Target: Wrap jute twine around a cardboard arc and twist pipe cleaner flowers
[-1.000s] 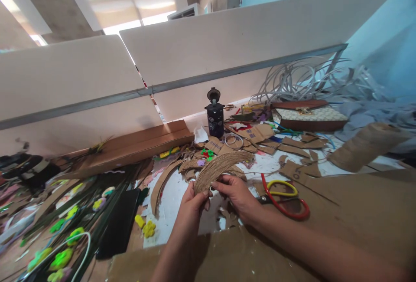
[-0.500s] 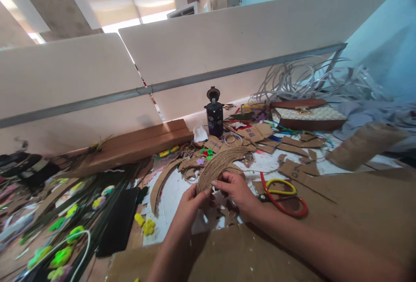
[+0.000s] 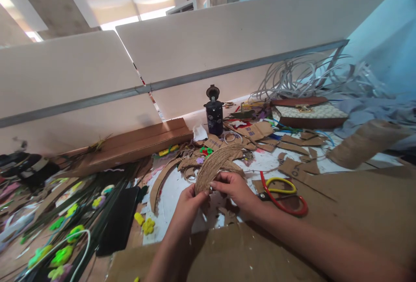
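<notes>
A curved piece wrapped in brown twine [image 3: 212,165] is held up over the littered table, bowed like a crescent. My left hand [image 3: 191,199] grips its lower end between thumb and fingers. My right hand [image 3: 231,187] pinches at its inner edge, close to the left thumb; what the fingertips hold there is too small to make out fully. Scissors with red and yellow handles [image 3: 282,195] lie just right of my right wrist. A large spool of twine [image 3: 365,143] rests on its side at the right, a thin strand leading from it toward my hands.
A dark bottle with its lid up [image 3: 214,117] stands behind the hands. Cardboard scraps [image 3: 256,131] surround it. A handbag [image 3: 307,113] and coiled clear tubing [image 3: 292,76] sit back right. At left lie a black flat object [image 3: 118,221], fuzzy flowers [image 3: 61,256] and a long cardboard tray [image 3: 139,145].
Both hands keep their hold on the twine-wrapped piece, which has shifted very slightly left. The view has moved a little; nothing else differs visibly.
</notes>
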### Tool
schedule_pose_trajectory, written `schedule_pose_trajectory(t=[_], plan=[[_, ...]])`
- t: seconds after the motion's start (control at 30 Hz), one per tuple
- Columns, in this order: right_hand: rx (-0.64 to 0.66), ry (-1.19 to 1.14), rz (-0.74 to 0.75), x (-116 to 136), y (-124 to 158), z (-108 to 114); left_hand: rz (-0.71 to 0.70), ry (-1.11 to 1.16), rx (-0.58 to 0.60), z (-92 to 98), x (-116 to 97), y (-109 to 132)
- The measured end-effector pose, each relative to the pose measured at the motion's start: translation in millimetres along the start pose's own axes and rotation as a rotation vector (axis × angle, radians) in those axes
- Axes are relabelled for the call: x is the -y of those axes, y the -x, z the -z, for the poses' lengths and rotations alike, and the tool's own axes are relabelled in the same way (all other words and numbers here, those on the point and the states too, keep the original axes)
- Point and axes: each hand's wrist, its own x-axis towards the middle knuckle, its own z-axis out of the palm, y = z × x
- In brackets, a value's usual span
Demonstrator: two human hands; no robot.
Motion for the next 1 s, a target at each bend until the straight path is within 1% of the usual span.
schedule_pose_trajectory(t=[0.13, 0.33, 0.5, 0.67, 1.0], plan=[[0.011, 0.031, 0.040, -2.4, -1.3, 0.7, -0.025, 0.048, 0.011, -0.6, 0.7, -0.5], [0.029, -0.028, 0.001, -2.6, 1.5, -1.2, -0.012, 0.008, 0.023, -3.1, 1.4, 1.2], [0.035, -0.007, -0.006, -0.9, 2.0, -0.4, -0.018, 0.011, 0.049, -0.6, -3.1, 4.5], [0.037, -0.007, 0.001, 1.5, 0.9, 1.7, -0.052, -0.009, 0.044, 2.9, -5.1, 4.4], [0.013, -0.003, -0.006, 1.2, 0.2, 1.1, -0.030, -0.010, 0.033, -1.3, 0.6, 1.7]])
